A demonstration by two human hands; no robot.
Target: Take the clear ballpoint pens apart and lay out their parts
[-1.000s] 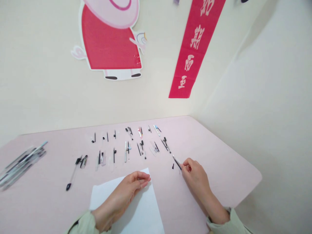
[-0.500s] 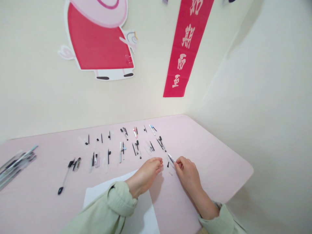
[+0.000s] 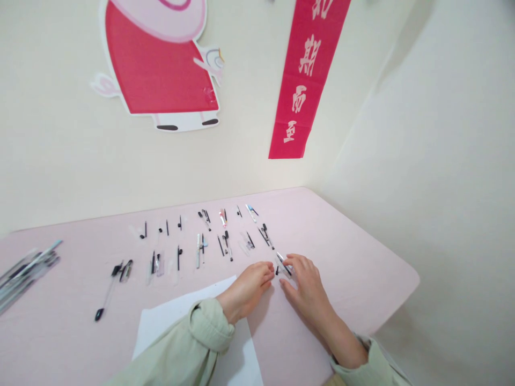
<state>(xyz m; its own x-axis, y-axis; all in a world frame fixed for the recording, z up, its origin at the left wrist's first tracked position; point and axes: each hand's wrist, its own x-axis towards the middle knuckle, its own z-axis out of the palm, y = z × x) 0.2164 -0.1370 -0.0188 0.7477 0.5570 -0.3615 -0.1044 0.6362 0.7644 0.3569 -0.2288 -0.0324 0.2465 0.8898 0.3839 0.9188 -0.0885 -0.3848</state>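
Observation:
My left hand (image 3: 249, 283) reaches across the pink table (image 3: 362, 268), fingers pressed together, its tips beside a small black cap (image 3: 277, 271). My right hand (image 3: 303, 279) sits just to the right, fingers closed round a thin black pen refill (image 3: 282, 262) and a clear pen piece. The two hands almost touch. Two rows of taken-apart pen parts (image 3: 201, 241) lie beyond them. A white sheet of paper (image 3: 169, 321) lies under my left forearm.
A bundle of whole pens (image 3: 24, 273) lies at the table's left edge. One black-tipped pen (image 3: 107, 292) lies left of the paper. The wall behind carries a pink cartoon cutout (image 3: 161, 64) and a red banner (image 3: 306, 75). The table's right corner is rounded.
My left hand has left the paper and reached right to meet my right hand. My right hand has drawn the refill slightly toward it. The view shifted right.

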